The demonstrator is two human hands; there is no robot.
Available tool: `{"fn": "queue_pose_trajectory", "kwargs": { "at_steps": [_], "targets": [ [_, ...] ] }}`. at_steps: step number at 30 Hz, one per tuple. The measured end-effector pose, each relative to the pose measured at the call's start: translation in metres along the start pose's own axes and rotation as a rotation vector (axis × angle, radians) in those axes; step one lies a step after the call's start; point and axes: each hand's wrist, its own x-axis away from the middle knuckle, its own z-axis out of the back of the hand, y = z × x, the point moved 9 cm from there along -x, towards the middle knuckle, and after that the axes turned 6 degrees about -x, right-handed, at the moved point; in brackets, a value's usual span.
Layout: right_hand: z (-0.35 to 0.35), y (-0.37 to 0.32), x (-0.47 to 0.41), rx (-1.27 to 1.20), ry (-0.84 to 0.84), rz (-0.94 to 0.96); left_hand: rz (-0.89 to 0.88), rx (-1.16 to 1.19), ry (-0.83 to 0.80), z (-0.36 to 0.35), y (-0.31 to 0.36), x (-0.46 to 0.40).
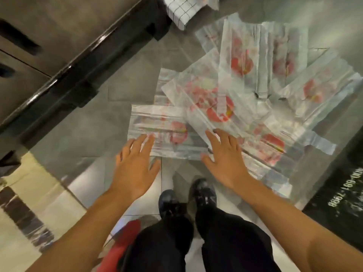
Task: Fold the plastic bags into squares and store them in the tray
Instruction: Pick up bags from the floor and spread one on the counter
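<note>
Several thin white plastic bags with red prints (243, 91) lie spread and overlapping on a glass tabletop (102, 122). The nearest one, a flattened bag (165, 132), lies crosswise at the front. My left hand (135, 165) is spread flat with its fingertips on that bag's near left corner. My right hand (225, 156) is also spread flat, its fingers on the bag's right end where a second bag overlaps it. Neither hand grips anything. The frame is blurred. I see no tray.
A black frame rail (78, 75) runs diagonally along the table's left side. A checked white cloth or box (182, 10) sits at the far edge. A black sign with white digits (341, 195) is at the right. Through the glass I see dark trousers and shoes.
</note>
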Motion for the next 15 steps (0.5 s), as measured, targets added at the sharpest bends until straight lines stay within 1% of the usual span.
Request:
{"fn": "queue_pose_trajectory", "kwargs": {
  "at_steps": [4,6,11,15],
  "targets": [
    [-0.080,0.040,-0.071,0.036,0.013,0.104,-0.023,-0.028,0.008,-0.087,-0.038,-0.074],
    [-0.117,0.056,-0.106,0.072,-0.007,0.151,-0.043,-0.059,0.016,-0.127,-0.055,-0.111],
    [-0.188,0.080,-0.184,0.139,-0.029,0.289,-0.164,-0.138,0.058,-0.209,-0.078,-0.188],
    [-0.235,0.087,-0.230,0.178,-0.068,0.350,-0.290,-0.272,0.095,-0.260,-0.089,-0.222]
  ]
}}
